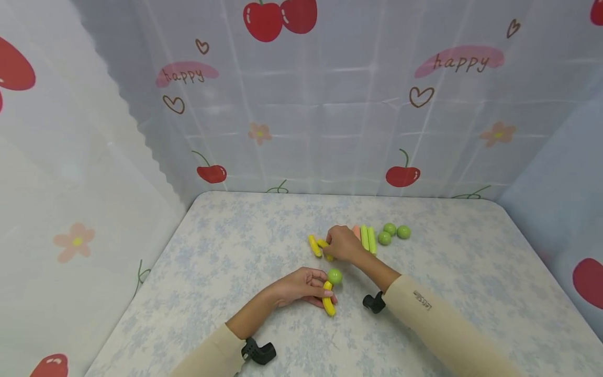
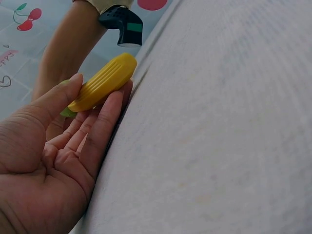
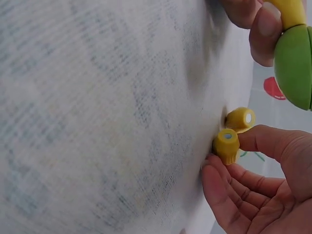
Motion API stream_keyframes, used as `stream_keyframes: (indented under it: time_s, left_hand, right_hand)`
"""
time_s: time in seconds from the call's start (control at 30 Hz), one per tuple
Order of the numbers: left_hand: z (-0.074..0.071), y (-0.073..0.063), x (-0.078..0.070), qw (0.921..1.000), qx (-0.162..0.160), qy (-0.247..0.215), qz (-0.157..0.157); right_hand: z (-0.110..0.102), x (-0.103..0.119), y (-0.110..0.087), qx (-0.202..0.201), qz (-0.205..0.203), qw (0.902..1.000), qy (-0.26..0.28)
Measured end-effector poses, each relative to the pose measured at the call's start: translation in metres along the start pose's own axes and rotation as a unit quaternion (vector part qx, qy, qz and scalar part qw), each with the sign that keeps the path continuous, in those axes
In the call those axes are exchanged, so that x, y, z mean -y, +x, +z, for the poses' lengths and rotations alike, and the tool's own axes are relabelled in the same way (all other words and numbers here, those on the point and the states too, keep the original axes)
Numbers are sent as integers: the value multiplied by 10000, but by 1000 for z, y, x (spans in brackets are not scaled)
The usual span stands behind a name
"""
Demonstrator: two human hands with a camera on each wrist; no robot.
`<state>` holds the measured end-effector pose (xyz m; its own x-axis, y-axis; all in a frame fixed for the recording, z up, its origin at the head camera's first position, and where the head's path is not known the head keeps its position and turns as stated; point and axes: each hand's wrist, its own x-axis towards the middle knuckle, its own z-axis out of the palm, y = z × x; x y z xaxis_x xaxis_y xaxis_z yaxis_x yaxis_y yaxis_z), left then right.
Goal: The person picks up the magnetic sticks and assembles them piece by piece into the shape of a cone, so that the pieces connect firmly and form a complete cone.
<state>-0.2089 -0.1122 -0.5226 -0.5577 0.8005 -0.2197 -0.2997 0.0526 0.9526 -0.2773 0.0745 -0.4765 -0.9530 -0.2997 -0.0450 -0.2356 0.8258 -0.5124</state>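
Observation:
My left hand [image 1: 302,288] pinches a curved, ridged yellow stick [image 2: 105,83] between thumb and fingers. At the stick's far end sits a green ball [image 1: 334,276], joined end to surface in the right wrist view. Farther forward, my right hand [image 1: 346,244] reaches down to the table, its thumb and fingers around a second yellow stick [image 3: 226,147]. That stick shows a pale, flat disc in its end. Just left of it in the head view lies another yellow stick [image 1: 314,245], close beside the right hand's fingertips.
Right of my right hand lie two light green sticks [image 1: 368,240] and a pinkish one [image 1: 356,231], partly hidden by the hand. Beyond them are three green balls [image 1: 389,229]. The patterned table [image 1: 226,241] meets printed curtains [image 1: 301,115] at the back and sides.

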Motion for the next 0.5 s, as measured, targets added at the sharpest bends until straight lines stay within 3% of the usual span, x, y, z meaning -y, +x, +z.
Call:
stream_keyframes:
  time_s: [0.27, 0.5]
  left_hand:
    - [1, 0, -1, 9999, -119, -6, -72]
    - [1, 1, -2, 9993, -359, -66, -69]
  right_hand:
    - [-11, 0, -15, -121, -68, 9991, 397]
    - [-25, -4, -33, -529, -259, 9980, 206]
